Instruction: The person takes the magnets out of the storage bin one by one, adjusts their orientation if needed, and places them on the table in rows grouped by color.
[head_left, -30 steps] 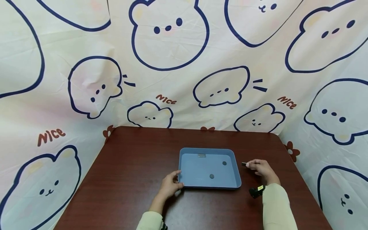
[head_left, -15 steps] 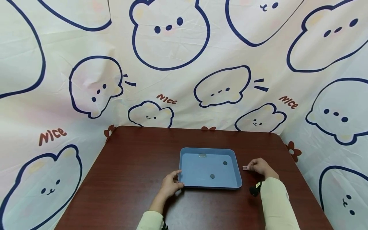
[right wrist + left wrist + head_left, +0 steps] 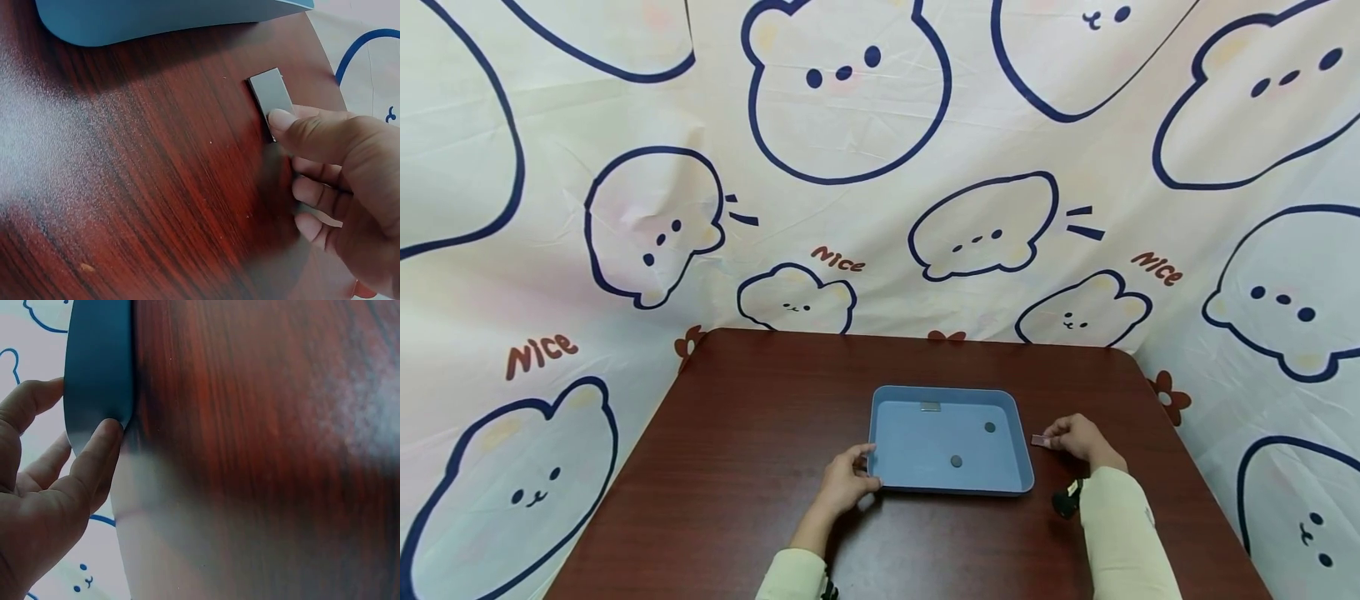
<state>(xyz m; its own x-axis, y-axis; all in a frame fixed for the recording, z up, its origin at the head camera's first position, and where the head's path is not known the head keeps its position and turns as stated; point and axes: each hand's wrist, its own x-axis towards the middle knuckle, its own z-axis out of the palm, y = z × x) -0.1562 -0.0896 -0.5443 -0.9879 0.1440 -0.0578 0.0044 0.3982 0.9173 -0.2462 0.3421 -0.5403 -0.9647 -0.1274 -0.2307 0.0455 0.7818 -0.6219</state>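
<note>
Tabletop [image 3: 760, 433], in the head view, carries a shallow blue tray [image 3: 917, 446], with the left grip [image 3: 844, 482] holding its corner and the right grip [image 3: 1081, 437] beyond its opposite wall, pinching a small flat metal piece [image 3: 1039, 440] outside the tray. The step in hand looks like handling that piece beside the tray while the left grip steadies the tray; a move over the wall would, I judge, call for a firm pinch and a small lift from the right grip, with the left grip stopping any slide. Inside the tray, to the right of the left grip, lies a grey disc [image 3: 956, 461]; a second disc [image 3: 990, 427] lies nearer the right grip, just across the wall from it; a thin rectangular strip [image 3: 931, 407] is by the far wall, ahead and to the right of the left grip. In the left wrist view, the left grip straddles the corner, thumb on one wall and a finger against the adjoining side; the tray's inside is hidden. In the right wrist view, the right grip is narrow, thumb on the metal piece's near end, remaining fingers loosely bent; the piece points from the thumb toward the tray, apart from it, and whether it touches the tabletop I cannot tell
</note>
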